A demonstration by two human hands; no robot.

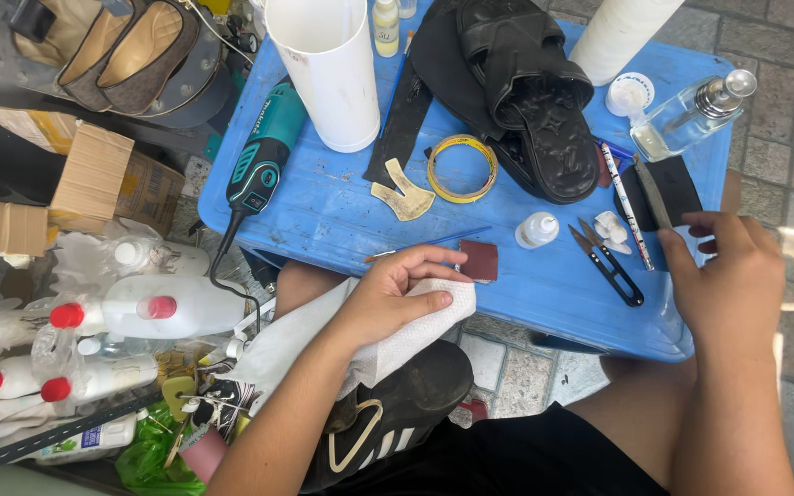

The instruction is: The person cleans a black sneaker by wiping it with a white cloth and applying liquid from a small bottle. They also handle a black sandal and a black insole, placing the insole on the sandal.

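My left hand (395, 292) rests on a white paper towel (415, 326) at the near edge of a blue plastic table (342, 207), fingers curled over it, just beside a small brown square of sandpaper (481, 260). Under the towel a black shoe with white stripes (397, 413) lies on my lap. My right hand (728, 276) hovers at the table's right edge, fingers bent near a black rectangular piece (673, 188) and a striped pencil (625, 204); whether it holds anything is unclear. Black thread snips (606, 262) lie between the hands.
On the table: black sandals (526, 83), a white cylinder (328, 73), a teal rotary tool (264, 152), a yellow tape ring (461, 168), a small white dropper bottle (537, 230), a glass bottle (691, 115). Red-capped plastic bottles (149, 308) and cardboard boxes (75, 179) crowd the left.
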